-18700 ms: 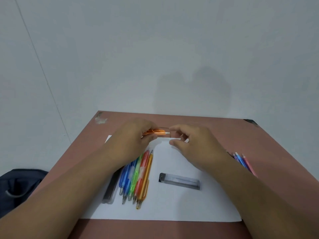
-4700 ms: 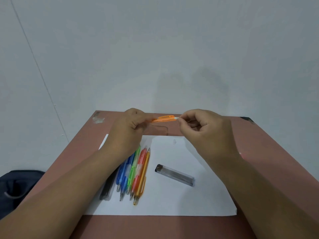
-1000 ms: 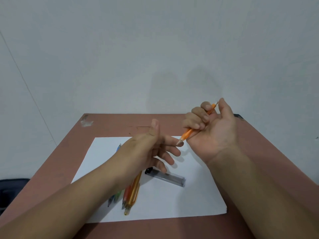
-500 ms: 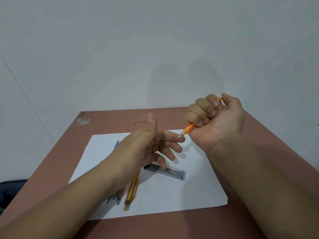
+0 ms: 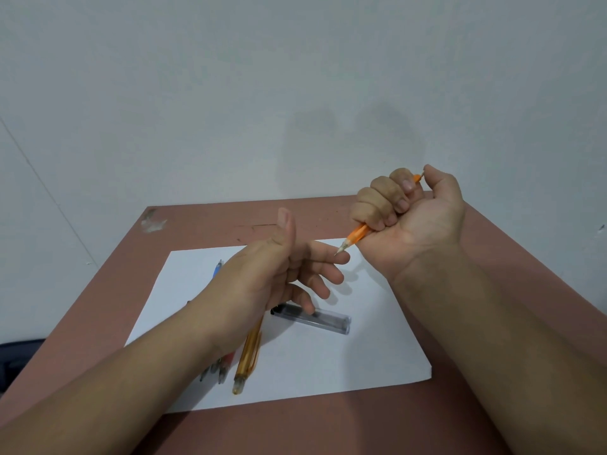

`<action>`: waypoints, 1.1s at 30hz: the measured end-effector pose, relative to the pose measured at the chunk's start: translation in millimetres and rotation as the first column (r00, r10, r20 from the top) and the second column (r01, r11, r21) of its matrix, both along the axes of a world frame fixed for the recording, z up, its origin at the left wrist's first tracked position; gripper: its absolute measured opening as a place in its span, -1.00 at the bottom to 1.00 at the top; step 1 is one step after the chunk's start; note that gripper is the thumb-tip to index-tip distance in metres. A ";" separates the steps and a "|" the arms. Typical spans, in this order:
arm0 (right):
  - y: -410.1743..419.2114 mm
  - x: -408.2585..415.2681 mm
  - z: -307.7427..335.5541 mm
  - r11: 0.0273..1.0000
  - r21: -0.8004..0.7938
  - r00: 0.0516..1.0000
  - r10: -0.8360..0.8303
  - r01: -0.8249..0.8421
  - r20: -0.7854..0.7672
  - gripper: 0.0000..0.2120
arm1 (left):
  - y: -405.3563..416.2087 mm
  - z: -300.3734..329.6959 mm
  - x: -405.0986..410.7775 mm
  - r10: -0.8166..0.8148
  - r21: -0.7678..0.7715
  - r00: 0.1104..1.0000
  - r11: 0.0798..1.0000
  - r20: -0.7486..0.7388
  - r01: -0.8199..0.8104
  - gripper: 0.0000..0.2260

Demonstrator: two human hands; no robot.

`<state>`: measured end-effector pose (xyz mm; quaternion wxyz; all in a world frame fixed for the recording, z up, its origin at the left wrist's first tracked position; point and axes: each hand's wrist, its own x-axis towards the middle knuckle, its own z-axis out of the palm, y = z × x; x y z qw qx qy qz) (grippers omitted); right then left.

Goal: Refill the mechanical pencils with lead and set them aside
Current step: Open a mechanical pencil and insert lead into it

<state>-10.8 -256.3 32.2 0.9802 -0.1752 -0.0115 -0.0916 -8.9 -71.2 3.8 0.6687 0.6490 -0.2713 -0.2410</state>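
Note:
My right hand [image 5: 417, 218] grips an orange mechanical pencil [image 5: 356, 234] in a fist, thumb over its top end, tip pointing down-left. The tip touches the index finger of my left hand [image 5: 282, 274], which is held open above the paper with the thumb up and holds nothing. Under my left forearm lies a row of mechanical pencils; an amber one [image 5: 248, 354] shows most, with a blue end [image 5: 217, 270] farther back. A clear lead case [image 5: 323, 320] with a black cap lies on the white paper [image 5: 328, 362].
The paper lies on a reddish-brown table [image 5: 328, 428] pushed against a plain white wall. A scuffed patch [image 5: 152, 221] marks the table's far left corner. A dark bag [image 5: 16, 356] sits on the floor at the left.
My right hand has closed tighter round the orange pencil with the thumb on its top. The pencil tip now meets my left index finger. My left hand stays open in place.

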 end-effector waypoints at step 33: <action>1.8 0.8 -0.6 0.998 0.062 1.000 0.023 -0.023 -0.009 -0.59 | 1.4 -1.0 1.0 -0.012 -0.026 0.999 1.000 0.029 0.013 -0.23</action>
